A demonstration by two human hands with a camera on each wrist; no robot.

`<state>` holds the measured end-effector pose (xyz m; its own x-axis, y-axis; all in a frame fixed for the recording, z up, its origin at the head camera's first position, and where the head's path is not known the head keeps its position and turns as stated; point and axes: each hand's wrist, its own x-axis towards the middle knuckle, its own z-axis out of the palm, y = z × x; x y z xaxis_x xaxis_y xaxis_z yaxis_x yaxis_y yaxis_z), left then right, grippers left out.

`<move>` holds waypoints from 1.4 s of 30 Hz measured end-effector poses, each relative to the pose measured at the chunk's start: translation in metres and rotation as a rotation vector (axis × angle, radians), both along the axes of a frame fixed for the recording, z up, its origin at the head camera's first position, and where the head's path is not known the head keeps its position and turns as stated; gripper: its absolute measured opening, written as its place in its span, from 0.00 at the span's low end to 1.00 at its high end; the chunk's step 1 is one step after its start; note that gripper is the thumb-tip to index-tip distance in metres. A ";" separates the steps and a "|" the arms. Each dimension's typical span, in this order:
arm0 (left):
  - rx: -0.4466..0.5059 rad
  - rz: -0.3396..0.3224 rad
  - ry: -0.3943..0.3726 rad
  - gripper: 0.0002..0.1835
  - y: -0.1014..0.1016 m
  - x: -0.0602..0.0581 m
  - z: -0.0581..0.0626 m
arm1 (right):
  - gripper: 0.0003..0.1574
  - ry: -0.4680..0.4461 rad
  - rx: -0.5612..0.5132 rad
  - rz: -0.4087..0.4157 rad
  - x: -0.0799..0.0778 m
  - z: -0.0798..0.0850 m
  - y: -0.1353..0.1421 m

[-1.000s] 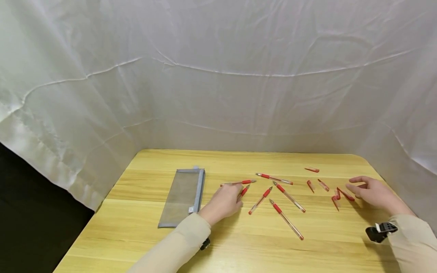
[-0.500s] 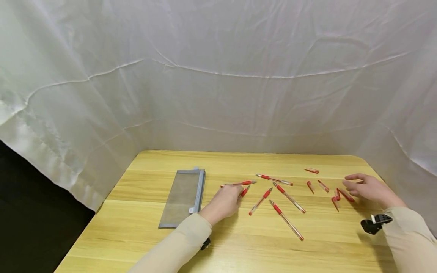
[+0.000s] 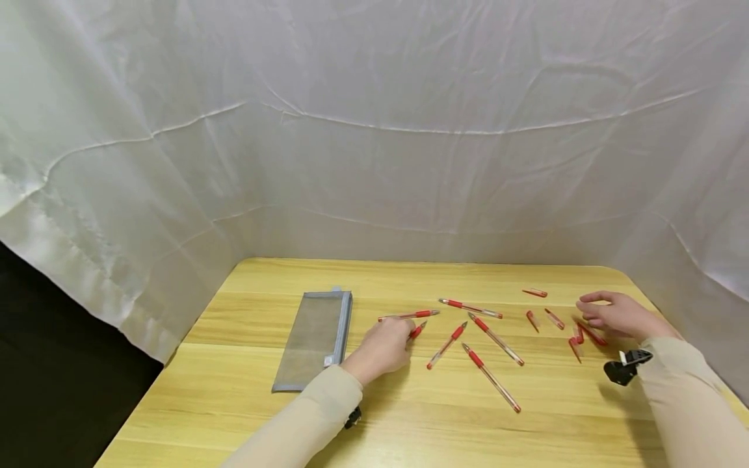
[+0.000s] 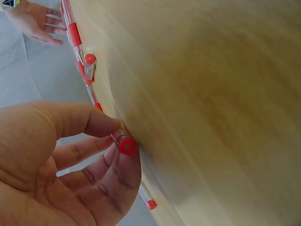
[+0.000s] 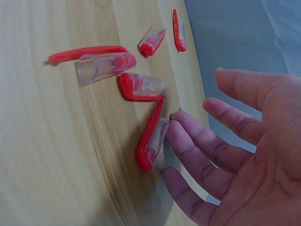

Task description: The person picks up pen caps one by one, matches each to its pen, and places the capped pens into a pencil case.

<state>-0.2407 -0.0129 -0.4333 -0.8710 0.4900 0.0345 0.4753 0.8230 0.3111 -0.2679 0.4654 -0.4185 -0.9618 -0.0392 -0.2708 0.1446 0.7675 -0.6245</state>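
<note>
In the head view my left hand (image 3: pixel 383 348) is low over the table, right of the mesh pouch. It pinches a red gel pen (image 4: pixel 126 145) between thumb and fingers near the barrel's end; the red grip shows beyond the fingers. Another red pen (image 3: pixel 424 313) lies just behind that hand. My right hand (image 3: pixel 623 316) hovers at the right with fingers loosely extended, holding nothing. Close to its fingertips in the right wrist view is a red clear-bodied pen cap (image 5: pixel 149 143), with a second cap (image 5: pixel 138 87) touching or nearly touching it.
Several uncapped red pens, one of them a pen (image 3: pixel 491 377) nearest the front, lie mid-table. More loose caps, such as a cap (image 3: pixel 535 292), lie toward the back right. A grey zippered mesh pouch (image 3: pixel 307 338) lies flat at left. Pale curtains (image 3: pixel 374 169) enclose the table.
My right hand has moved left over the pen caps. The left hand has stayed nearly still with its pen. The loose pens and caps have not visibly moved.
</note>
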 end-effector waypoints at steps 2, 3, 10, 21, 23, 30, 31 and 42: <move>-0.010 0.017 -0.017 0.06 0.000 0.000 0.000 | 0.43 0.001 0.004 0.011 -0.002 0.000 -0.001; -0.020 0.023 -0.021 0.06 -0.001 0.000 0.000 | 0.43 0.003 0.005 0.017 -0.002 0.000 -0.002; -0.078 0.054 -0.040 0.10 -0.003 0.000 0.003 | 0.41 0.032 -0.012 0.053 -0.007 0.003 -0.012; -0.031 0.038 -0.070 0.12 -0.014 0.000 0.005 | 0.39 0.040 -0.030 0.069 -0.023 0.003 -0.025; -0.021 0.027 -0.087 0.16 -0.015 0.001 0.004 | 0.37 0.038 -0.031 0.072 -0.025 0.003 -0.028; 0.011 0.029 -0.133 0.28 -0.020 0.002 0.004 | 0.36 0.062 -0.060 0.050 -0.034 -0.002 -0.044; 0.013 0.027 -0.132 0.28 -0.022 0.002 0.004 | 0.36 0.066 -0.060 0.046 -0.036 -0.003 -0.046; 0.090 -0.001 -0.152 0.28 -0.033 0.007 0.008 | 0.33 0.122 0.124 0.064 -0.050 -0.007 -0.054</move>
